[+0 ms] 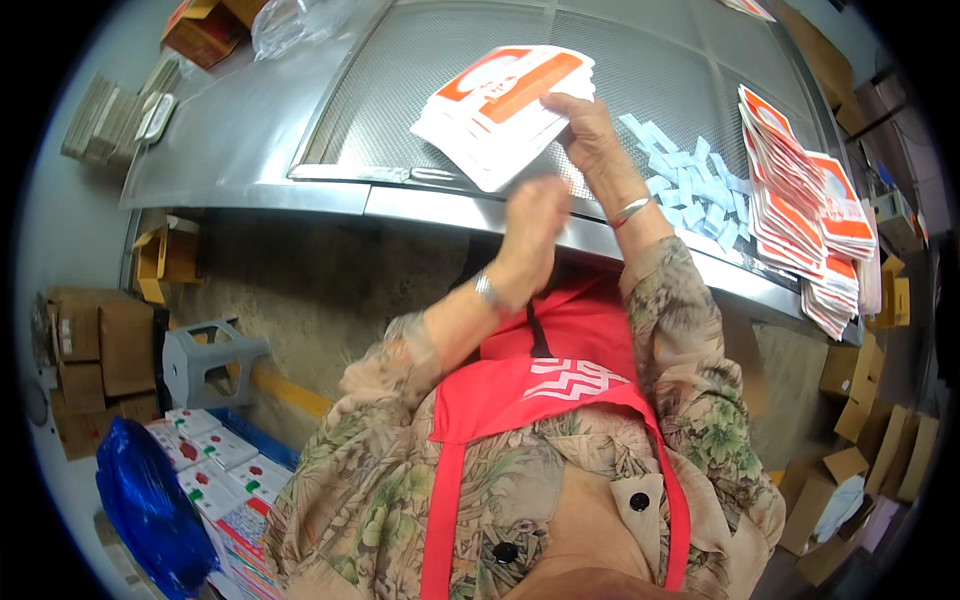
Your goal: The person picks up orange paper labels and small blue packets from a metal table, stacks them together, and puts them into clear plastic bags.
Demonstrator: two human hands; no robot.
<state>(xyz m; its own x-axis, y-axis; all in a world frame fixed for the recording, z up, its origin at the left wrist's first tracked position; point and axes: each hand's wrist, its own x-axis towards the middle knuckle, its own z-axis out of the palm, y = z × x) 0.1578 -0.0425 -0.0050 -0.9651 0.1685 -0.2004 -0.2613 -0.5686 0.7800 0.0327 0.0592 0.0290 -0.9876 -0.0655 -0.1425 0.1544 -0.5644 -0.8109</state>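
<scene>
A fanned stack of flat orange-and-white paper bags (490, 110) is tilted above the metal worktop. My right hand (590, 135) grips it at the right edge, thumb on top and the other fingers hidden below. Just below the stack's near corner is my left hand (538, 232), apart from it and smeared by motion, so its fingers do not show clearly. To the right of my right hand lies a loose heap of small pale blue strips (700, 180) on the mesh-patterned surface.
Piles of similar orange-and-white bags (785, 190) lean over the worktop's right end. A metal strip (350, 172) lies along the front edge (420, 205). Grey-white stacked pieces (110, 120) stand at far left. Below are a grey stool (210, 360) and cardboard boxes (105, 345).
</scene>
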